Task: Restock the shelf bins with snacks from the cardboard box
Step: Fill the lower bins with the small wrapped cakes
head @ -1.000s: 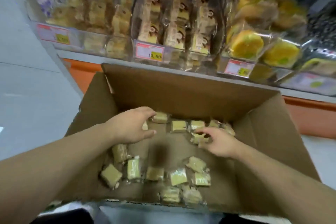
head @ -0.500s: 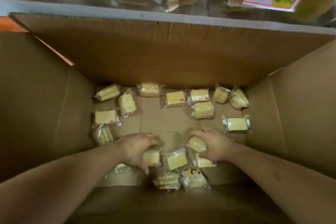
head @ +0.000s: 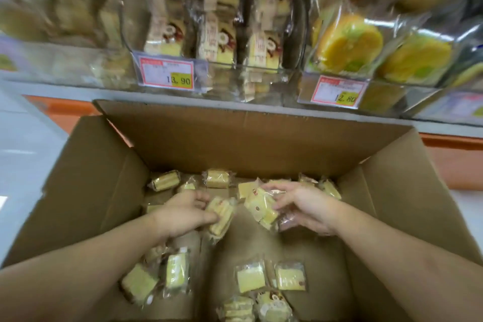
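Snacks (head: 249, 280) in clear wrappers lie scattered on the floor of the open box (head: 86, 191); the left hand (head: 183, 213) grips one wrapped cake (head: 220, 214) above the middle; the right hand (head: 304, 208) pinches another cake (head: 260, 205) just beside it; beyond the box, shelf bins (head: 235, 78) hold packed cakes behind price tags (head: 167, 74).

Both forearms reaching fwd and down, L hand (head: 187, 213) palm-down, fingers curled, gripping a snack pack (head: 219, 214) at its fingertips, R hand (head: 304, 208) just beside it, thumb and fingers pinching another pack (head: 260, 206), wrists level
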Demonstrator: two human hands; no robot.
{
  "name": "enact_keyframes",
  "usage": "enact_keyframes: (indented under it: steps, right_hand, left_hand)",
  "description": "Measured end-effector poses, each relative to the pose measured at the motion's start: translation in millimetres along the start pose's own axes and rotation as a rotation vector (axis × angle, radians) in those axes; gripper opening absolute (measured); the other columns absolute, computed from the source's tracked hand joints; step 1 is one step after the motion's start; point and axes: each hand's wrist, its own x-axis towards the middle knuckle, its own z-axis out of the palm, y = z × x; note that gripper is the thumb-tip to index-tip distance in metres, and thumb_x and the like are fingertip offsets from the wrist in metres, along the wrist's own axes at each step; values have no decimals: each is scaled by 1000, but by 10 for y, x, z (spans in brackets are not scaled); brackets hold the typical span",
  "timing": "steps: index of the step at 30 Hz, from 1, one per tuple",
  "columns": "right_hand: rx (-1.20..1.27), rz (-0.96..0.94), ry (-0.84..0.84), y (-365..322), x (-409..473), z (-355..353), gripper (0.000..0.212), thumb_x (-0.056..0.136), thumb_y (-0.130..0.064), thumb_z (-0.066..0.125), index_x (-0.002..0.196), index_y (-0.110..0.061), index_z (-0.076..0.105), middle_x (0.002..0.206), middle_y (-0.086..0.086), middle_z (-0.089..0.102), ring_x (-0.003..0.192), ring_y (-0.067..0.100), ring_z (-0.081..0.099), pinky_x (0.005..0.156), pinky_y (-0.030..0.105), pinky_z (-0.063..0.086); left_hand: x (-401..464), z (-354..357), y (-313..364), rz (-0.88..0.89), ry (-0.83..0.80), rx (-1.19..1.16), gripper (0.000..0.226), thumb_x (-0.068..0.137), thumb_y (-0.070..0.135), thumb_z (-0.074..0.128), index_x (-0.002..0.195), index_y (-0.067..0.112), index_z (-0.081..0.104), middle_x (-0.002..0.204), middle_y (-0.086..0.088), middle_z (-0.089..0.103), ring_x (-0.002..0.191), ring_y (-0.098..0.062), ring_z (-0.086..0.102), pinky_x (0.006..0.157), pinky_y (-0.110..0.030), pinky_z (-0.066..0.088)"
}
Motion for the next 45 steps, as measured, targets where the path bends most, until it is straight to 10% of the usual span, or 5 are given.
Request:
enact_keyframes:
  steps: [2, 7, 18, 22, 45]
  right_hand:
    - [117, -100, -14, -292, -267, 114, 49, 93, 5, 46, 130, -15, 73, 134, 28, 67, 129, 53, 59, 109, 71, 45]
    - [266, -352, -28, -1001, -1113, 651, 43, 90, -20, 68, 131, -9, 72, 136, 28, 66, 128, 49, 60, 97, 61, 54]
    - [326, -672, 156, -1305, -2265, 1368, 41, 83, -14, 78, 124, -19, 74, 120, 7, 78, 112, 27, 74, 97, 50, 57]
    - [280, -689, 238, -1338, -2236, 1362, 21, 93, -10, 75, 112, -17, 78, 115, 8, 79, 109, 27, 74, 89, 38, 53]
    - [84, -766, 236, -1476, -1878, 1408, 49, 85, -19, 81, 130, -26, 60, 109, 0, 81, 106, 14, 77, 91, 30, 61]
  left_hand:
    - [-362, -233, 382, 40, 0, -258, 23, 93, 12, 73, 116, 12, 77, 108, -12, 80, 84, -12, 75, 65, -22, 57]
    - [-1338, -560, 1085, 219, -35, -628, 39, 89, 14, 67, 124, 0, 74, 118, -27, 68, 106, -38, 58, 106, -57, 46]
    - [-2595, -514, 1477, 499, -45, -760, 45, 81, 10, 76, 126, 12, 75, 131, -18, 72, 121, -32, 70, 110, -47, 46]
    - [-2603, -534, 1555, 497, 39, -751, 28, 92, 12, 72, 119, 18, 80, 129, -13, 75, 122, -28, 71, 115, -52, 43]
    - [-2188, -625, 1634, 425, 217, -659, 64, 70, 7, 92, 128, 19, 68, 114, -9, 80, 104, -27, 78, 88, -42, 60]
